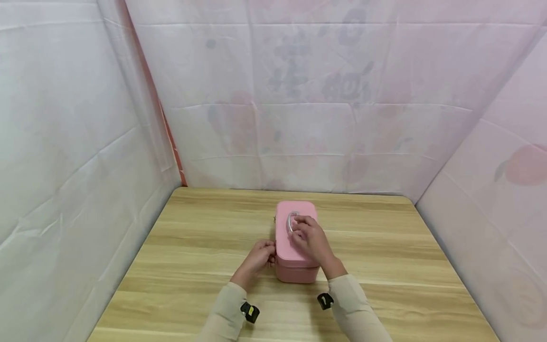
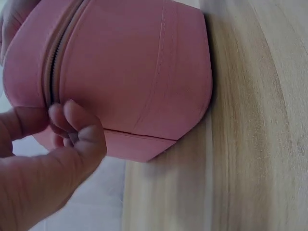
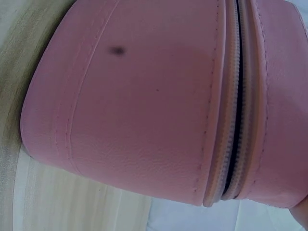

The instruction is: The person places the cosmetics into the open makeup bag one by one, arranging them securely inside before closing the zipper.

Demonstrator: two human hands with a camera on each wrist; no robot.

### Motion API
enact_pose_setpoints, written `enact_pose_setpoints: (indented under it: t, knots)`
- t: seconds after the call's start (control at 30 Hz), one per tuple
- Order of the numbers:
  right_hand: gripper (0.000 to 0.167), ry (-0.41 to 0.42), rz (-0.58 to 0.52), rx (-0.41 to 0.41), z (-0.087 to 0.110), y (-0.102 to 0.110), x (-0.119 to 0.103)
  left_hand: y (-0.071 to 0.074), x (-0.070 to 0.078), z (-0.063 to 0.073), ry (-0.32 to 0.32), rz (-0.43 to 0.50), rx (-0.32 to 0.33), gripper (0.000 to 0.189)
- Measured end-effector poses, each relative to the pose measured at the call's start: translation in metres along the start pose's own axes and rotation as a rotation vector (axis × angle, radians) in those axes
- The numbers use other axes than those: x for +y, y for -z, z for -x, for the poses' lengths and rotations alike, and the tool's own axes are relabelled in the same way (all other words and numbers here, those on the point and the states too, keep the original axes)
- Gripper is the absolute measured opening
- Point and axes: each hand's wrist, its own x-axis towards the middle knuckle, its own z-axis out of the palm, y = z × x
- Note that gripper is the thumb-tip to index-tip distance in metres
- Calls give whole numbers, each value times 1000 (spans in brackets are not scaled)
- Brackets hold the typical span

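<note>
A pink zippered case (image 1: 284, 249) stands upright on the table, its lid on top. My left hand (image 1: 259, 254) is at the case's left side, near the front corner. In the left wrist view its thumb and curled fingers pinch at the zipper (image 2: 56, 55), where the fingers hide the zipper pull. A dark gap shows between the zipper teeth (image 3: 236, 110) in the right wrist view. On top of the lid, my right hand (image 1: 311, 237) has its fingers bent at the silvery handle (image 1: 289, 221), fingertips against it.
The wood-grain table (image 1: 205, 223) extends around the case on all sides. Pale printed cloth (image 1: 299, 133) hangs behind the table and along both sides. A black wrist device (image 1: 249, 312) sits by the left sleeve, another (image 1: 325, 300) by the right.
</note>
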Motion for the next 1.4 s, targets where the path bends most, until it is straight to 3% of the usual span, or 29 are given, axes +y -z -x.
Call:
enact_pose_setpoints:
  t: [0.23,0.6,0.87,0.97,1.17,1.4]
  knots:
    - [12,31,37,26,0,-2,0,-4,4,5,14,-8,55,24]
    - [11,134,75,115,-3,-6,3,-4,7,10,0,51,12,30]
    - [11,111,78,124,-4,-4,0,-13,7,12,-33,79,209,47]
    - [13,83,91,105,-3,-2,-2,-16,5,11,-29,102,235,47]
    - [19,8,127,-4,0,3,-8,-9,0,9,-4,176,171,44]
    - [21,-151,152,-142,5,6,-14,7,2,7,-7,73,-1,30]
